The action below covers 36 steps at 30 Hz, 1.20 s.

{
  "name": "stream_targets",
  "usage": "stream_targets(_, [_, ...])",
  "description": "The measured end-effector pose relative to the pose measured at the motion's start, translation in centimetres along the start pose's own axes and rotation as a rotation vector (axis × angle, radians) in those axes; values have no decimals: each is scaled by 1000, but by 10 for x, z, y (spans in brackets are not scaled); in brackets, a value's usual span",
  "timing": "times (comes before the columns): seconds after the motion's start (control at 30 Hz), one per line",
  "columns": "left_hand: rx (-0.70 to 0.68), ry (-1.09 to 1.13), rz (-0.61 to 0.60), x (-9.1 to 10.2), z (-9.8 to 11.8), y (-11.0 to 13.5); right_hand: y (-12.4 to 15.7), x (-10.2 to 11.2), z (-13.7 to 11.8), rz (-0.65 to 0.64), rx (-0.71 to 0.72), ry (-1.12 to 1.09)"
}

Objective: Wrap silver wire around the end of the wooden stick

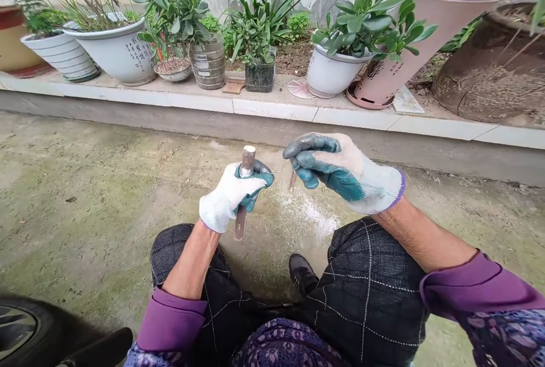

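Note:
My left hand (238, 194), in a white knit glove with a green coated palm, is closed around a short brown stick (248, 158). The stick stands nearly upright, with a pale cut top end, and its lower end shows beneath the fist. A shiny band of thin wire (246, 172) wraps it just above my thumb. To the right, my right hand (330, 168), gloved alike, pinches its fingertips together. Faint thin strands show between the two hands, seemingly wire. Below the right fingertips a narrow brown piece (292, 180) is visible; whether it is held I cannot tell.
White powder or sawdust (315, 216) is scattered on the concrete ground (106, 185) before my knees. A low tiled ledge (272, 110) runs across, carrying several potted plants, including a white pot (330, 74) and a pink pot (395, 66). A black wheel (32, 336) stands at lower left.

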<state>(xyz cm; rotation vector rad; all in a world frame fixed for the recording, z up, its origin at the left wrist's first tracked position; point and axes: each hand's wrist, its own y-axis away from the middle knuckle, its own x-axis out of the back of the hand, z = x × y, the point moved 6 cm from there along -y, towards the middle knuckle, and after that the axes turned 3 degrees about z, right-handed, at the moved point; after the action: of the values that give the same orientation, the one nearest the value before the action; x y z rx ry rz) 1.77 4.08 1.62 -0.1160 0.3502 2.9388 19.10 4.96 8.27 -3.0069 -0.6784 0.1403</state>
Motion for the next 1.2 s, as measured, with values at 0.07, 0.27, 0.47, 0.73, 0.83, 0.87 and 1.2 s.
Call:
stream_targets(0.07, [8,55,-53,-4,0,2,3,-1,-2,9,23,48])
stream_targets(0.27, [44,244,-189,-6,-4,6,0,-1,-8,32,172,251])
stream_targets(0.47, [58,362,-300,-12,-2,7,-4,6,-10,130,194,238])
stream_targets(0.73, [31,277,-237,-8,-3,7,-1,4,-6,150,102,137])
stream_targets(0.83, [-17,2,-73,-2,-2,5,0,5,-1,144,78,63])
stream_targets(0.87, [-35,-76,-25,0,-1,5,0,5,0,134,72,43])
stream_targets(1.2, [46,455,-292,-8,-2,5,2,14,-25,186,408,521])
